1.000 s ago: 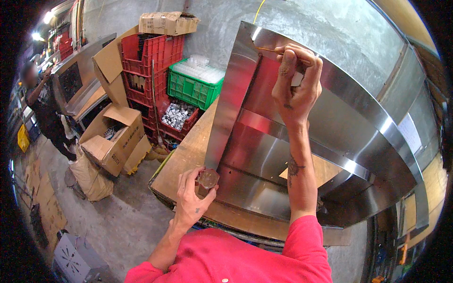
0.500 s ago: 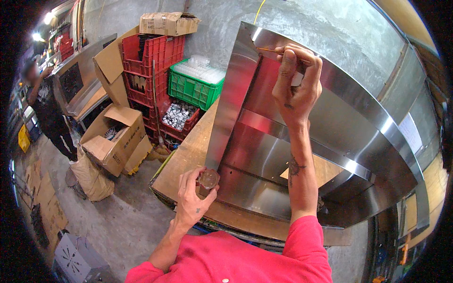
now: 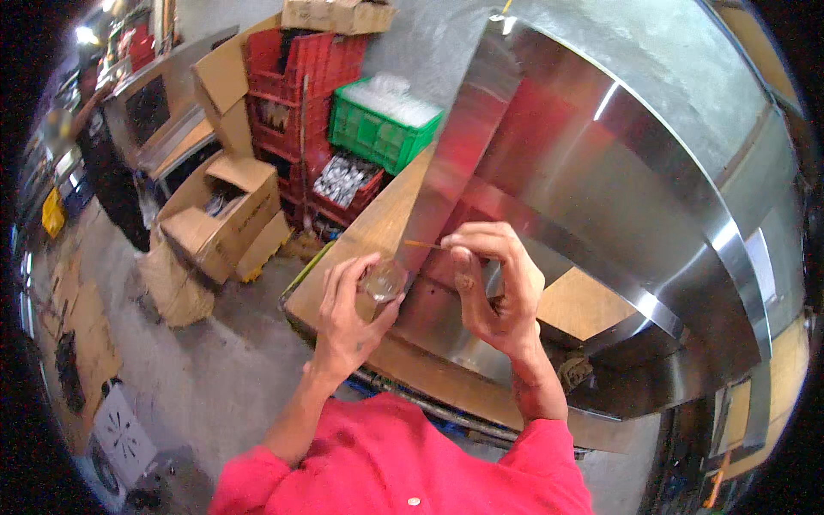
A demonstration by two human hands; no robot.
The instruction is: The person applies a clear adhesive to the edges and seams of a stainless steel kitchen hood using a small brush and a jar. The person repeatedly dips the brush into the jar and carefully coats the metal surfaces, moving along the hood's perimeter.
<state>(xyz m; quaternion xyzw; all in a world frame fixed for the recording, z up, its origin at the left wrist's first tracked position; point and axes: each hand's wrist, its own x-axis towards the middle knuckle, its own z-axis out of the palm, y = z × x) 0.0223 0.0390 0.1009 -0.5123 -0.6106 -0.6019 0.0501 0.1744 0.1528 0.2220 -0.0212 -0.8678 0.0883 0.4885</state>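
Observation:
My left hand (image 3: pixel 343 318) is wrapped around a small clear glass jar (image 3: pixel 384 281), held over the left edge of the wooden tabletop. To its right, my right hand (image 3: pixel 502 292) pinches a thin orange-brown stick (image 3: pixel 421 244). The stick's free end points left, just above and to the right of the jar, apart from it. Its tip is too small to make out. Behind both hands a large shiny steel hood-like housing (image 3: pixel 618 163) with a curved rim rests on the wooden tabletop (image 3: pixel 322 292).
Stacked red crates (image 3: pixel 305 90), a green crate (image 3: pixel 378 142) of clear plastic pieces and an open cardboard box (image 3: pixel 210 227) stand at the far left. A person (image 3: pixel 107 172) in dark clothes is beyond them. A crumpled brown rag (image 3: pixel 573 372) lies inside the housing's near side.
My right hand has come down from the housing's upper left corner toward the jar, still pinching the stick. My left hand keeps hold of the jar. The whole view has shifted somewhat.

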